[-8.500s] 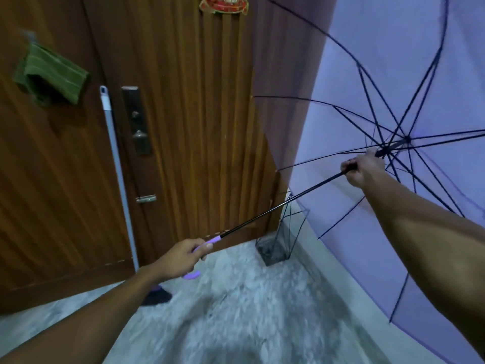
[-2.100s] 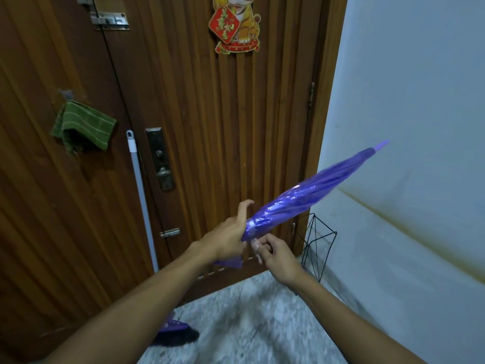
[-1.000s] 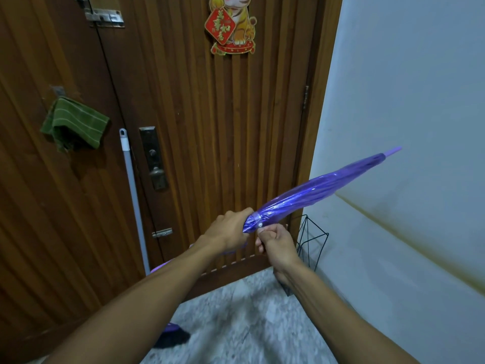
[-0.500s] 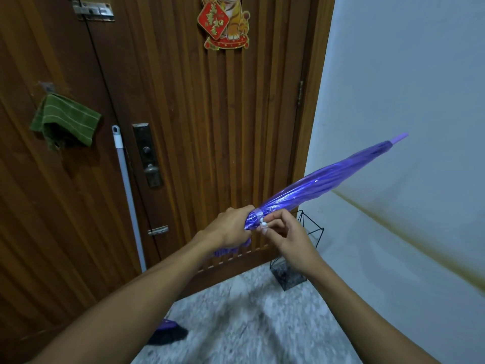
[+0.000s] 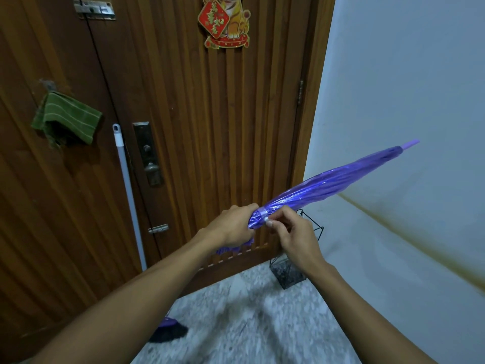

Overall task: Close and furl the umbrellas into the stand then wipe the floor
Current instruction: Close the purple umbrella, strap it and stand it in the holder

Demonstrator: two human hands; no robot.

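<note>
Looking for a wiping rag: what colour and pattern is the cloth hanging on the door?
Green with thin pale stripes, cloth, seen in the head view.

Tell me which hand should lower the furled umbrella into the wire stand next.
Left, probably. The left hand is wrapped around the umbrella near its strap, carrying it. The right hand only pinches the strap with its fingertips. The stand sits on the floor just below.

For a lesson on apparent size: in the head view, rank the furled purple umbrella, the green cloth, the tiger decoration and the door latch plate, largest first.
1. Furled purple umbrella
2. Green cloth
3. Tiger decoration, close to the cloth, so unsure
4. Door latch plate
</note>
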